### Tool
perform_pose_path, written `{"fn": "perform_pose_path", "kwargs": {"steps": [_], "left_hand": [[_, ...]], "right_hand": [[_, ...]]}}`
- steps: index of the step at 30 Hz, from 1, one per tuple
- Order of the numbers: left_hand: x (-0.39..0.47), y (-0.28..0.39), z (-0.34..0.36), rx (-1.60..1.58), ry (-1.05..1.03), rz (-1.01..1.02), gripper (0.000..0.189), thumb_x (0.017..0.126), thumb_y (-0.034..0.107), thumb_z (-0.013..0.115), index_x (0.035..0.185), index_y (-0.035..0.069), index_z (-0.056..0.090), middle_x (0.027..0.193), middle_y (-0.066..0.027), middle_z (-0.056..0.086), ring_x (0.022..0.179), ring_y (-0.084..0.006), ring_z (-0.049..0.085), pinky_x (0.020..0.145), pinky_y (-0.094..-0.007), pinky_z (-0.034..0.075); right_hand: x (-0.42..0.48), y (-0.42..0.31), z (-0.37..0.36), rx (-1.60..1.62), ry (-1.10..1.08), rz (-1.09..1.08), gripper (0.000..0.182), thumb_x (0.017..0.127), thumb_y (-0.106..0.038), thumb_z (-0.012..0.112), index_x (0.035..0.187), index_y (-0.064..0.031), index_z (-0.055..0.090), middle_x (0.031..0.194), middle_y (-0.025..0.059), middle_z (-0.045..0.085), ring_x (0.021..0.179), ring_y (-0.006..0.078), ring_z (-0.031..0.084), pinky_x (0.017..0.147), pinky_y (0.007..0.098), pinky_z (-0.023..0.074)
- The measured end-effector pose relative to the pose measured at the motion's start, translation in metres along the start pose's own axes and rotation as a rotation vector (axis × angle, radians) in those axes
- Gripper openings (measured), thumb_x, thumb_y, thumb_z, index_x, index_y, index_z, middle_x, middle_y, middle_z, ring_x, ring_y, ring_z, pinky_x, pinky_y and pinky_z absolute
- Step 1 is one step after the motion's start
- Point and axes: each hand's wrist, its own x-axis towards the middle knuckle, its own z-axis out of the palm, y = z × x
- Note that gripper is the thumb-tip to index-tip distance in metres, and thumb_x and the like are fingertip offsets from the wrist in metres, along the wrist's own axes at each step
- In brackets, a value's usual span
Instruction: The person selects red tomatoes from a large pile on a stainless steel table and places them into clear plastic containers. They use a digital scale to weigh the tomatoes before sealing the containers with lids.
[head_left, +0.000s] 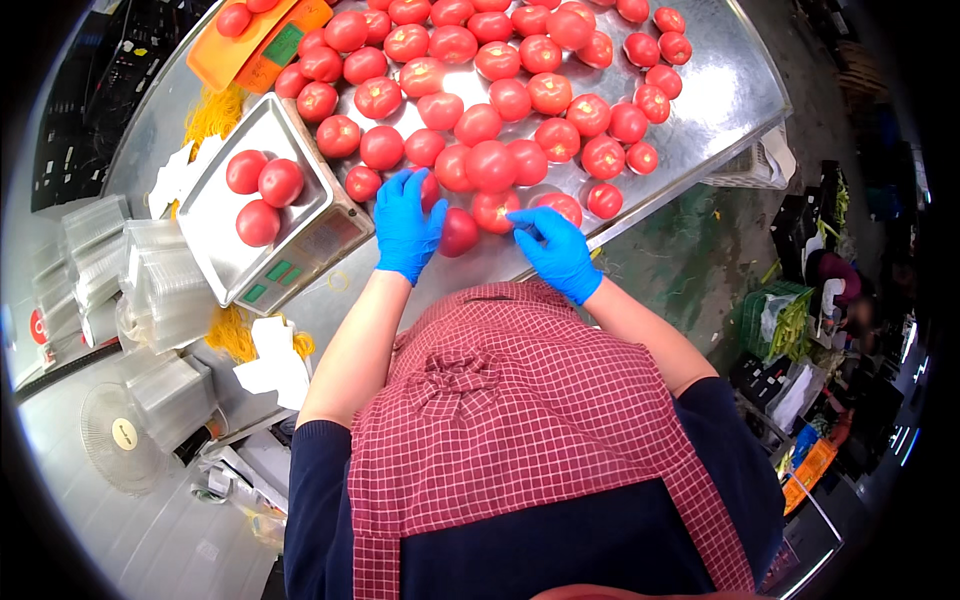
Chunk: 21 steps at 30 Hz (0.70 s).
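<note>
Many red tomatoes (491, 166) lie over a shiny metal table (705, 82). My left hand (407, 225), in a blue glove, rests over a tomato partly hidden under its fingers; another tomato (457, 232) sits beside its thumb. My right hand (555, 251), gloved alike, has bent fingers at the edge of a tomato with a pale stem scar (495, 211); whether it grips it I cannot tell. Left of my left hand stands a digital scale (300, 255) whose metal tray holds three tomatoes (280, 183).
Orange trays (251, 45), yellow rubber bands (214, 116) and stacked clear plastic containers (169, 292) are at the left, with a fan (124, 435) below. The table's edge runs past my right hand. A person (836, 281) is at the far right by a green crate (757, 322).
</note>
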Motion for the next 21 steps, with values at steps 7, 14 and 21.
{"fn": "perform_pose_path", "kwargs": {"steps": [7, 14, 21], "left_hand": [[0.078, -0.018, 0.023, 0.409, -0.212, 0.071, 0.056, 0.074, 0.019, 0.069, 0.128, 0.013, 0.056, 0.126, -0.0111, 0.056, 0.119, -0.0347, 0.050, 0.106, -0.0508, 0.035], [0.108, -0.024, 0.021, 0.311, -0.426, 0.017, 0.057, 0.070, 0.025, 0.074, 0.124, 0.017, 0.057, 0.113, -0.0098, 0.064, 0.108, -0.0317, 0.060, 0.106, -0.0539, 0.032], [0.101, -0.010, -0.022, 0.266, -0.075, 0.088, 0.054, 0.067, 0.034, 0.077, 0.112, 0.011, 0.058, 0.105, -0.0155, 0.063, 0.097, -0.0345, 0.061, 0.093, -0.0470, 0.043]], "right_hand": [[0.033, 0.022, -0.015, 0.087, -0.041, -0.067, 0.022, 0.089, -0.015, 0.067, 0.111, -0.0130, 0.069, 0.097, 0.0087, 0.066, 0.081, 0.0241, 0.066, 0.070, 0.0329, 0.0528], [0.034, 0.030, -0.016, 0.082, -0.163, -0.084, 0.019, 0.091, -0.015, 0.066, 0.110, -0.0113, 0.069, 0.099, 0.0080, 0.068, 0.085, 0.0221, 0.066, 0.074, 0.0324, 0.0530], [0.079, -0.007, -0.016, 0.280, -0.158, -0.127, 0.020, 0.091, -0.005, 0.064, 0.110, -0.0077, 0.071, 0.094, 0.0069, 0.067, 0.086, 0.0148, 0.067, 0.075, 0.0292, 0.0529]]}}
